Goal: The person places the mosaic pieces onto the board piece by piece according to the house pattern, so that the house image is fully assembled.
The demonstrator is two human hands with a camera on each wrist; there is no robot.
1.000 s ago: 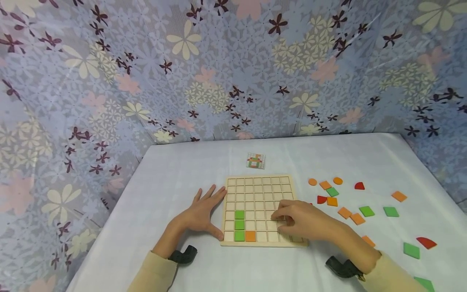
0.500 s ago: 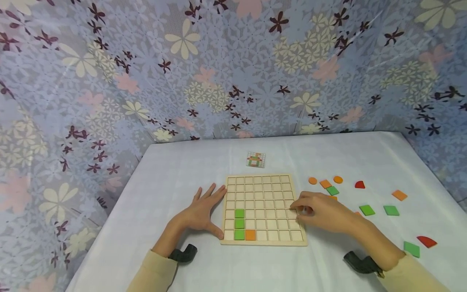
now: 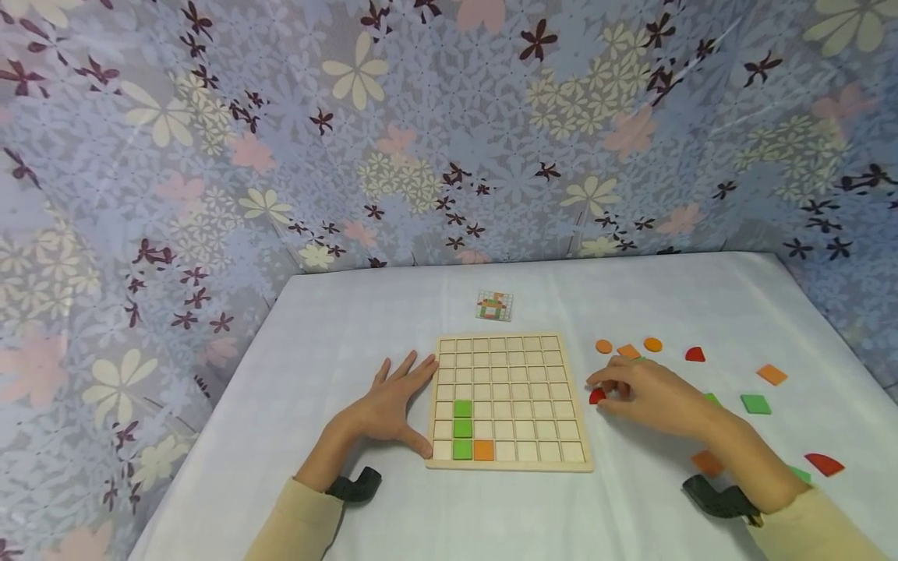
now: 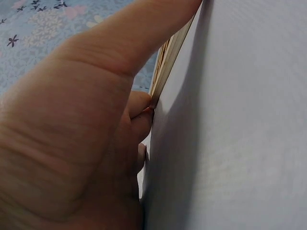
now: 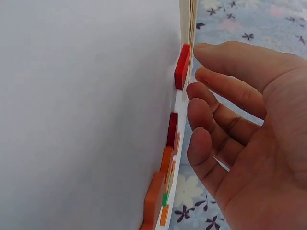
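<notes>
Squares of green lie three in a column at about eight o'clock on the wooden board, with an orange square beside the lowest of them, at seven. The board rests flat on the white table. The person's left hand touches its edge at nine o'clock, fingers straight and spread, the thumb stretched wide of them towards the eight o'clock corner.

Over at three o'clock from the board is the right hand, its fingers loosely bent, thumb and forefinger apart with a gap between. At that gap, just beyond the board's edge, lies a red piece; I can't tell from here whether the thumb touches it.

More pieces lie around this hand: an orange disc between ten and eleven, a second disc at twelve, a red wedge between one and two, and a green tile at three. A small patterned card lies at twelve o'clock from the board, with flowered cloth hanging behind the table.
</notes>
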